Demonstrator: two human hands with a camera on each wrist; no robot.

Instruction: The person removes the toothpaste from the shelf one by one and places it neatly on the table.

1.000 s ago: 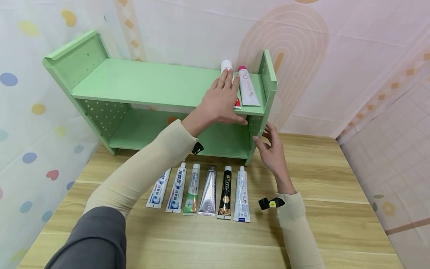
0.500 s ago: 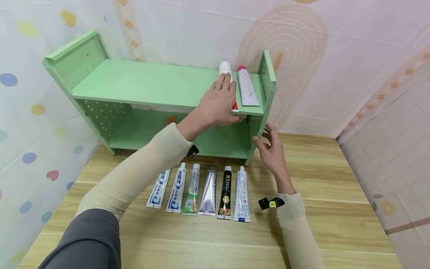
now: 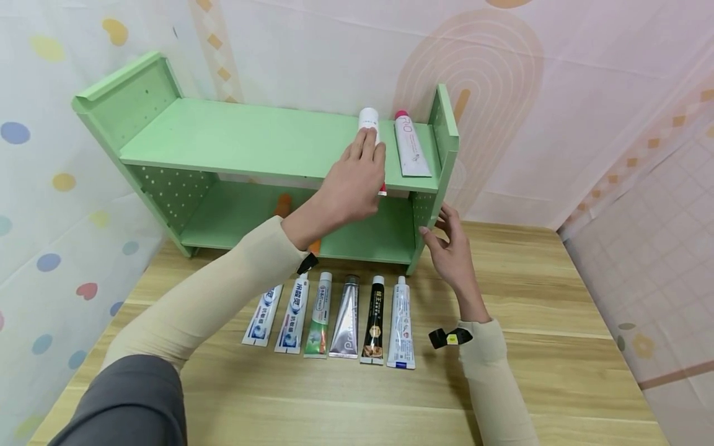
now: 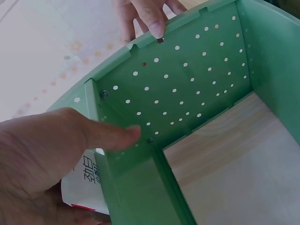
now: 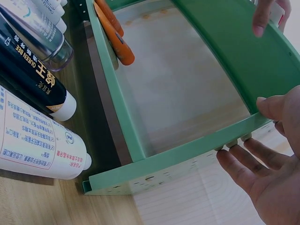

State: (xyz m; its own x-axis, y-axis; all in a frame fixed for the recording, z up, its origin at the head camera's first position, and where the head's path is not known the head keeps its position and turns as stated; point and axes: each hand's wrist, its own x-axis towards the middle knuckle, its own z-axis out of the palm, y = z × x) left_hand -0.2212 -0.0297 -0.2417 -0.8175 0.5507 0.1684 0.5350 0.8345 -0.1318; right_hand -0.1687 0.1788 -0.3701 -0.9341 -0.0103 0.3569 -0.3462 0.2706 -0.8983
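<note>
The left hand (image 3: pixel 351 179) lies over a white toothpaste tube (image 3: pixel 369 121) on the top board of a green shelf (image 3: pixel 245 139), fingers stretched along the tube and thumb curled under the board's front edge — in the left wrist view the thumb presses the perforated side panel while the tube's red-striped tail (image 4: pixel 86 185) sticks out beneath the palm. Whether the fingers actually clamp the tube or only rest on it cannot be told for sure, though the tube's crimped end juts past the shelf edge under the hand. Just beside it, to the right, a second white tube with a pink cap (image 3: pixel 409 145) lies flat on the same board, against the shelf's right side wall. The right hand (image 3: pixel 453 248) is loosely spread, fingertips touching the front edge of that right wall (image 5: pixel 187 161) and holding nothing. On the wooden table (image 3: pixel 558 347) in front of the shelf six toothpaste tubes (image 3: pixel 334 316) lie in a neat row, caps toward the shelf — blue-and-white, green, silver, black and white ones. An orange object (image 5: pixel 117 35) lies on the shelf's lower board.
</note>
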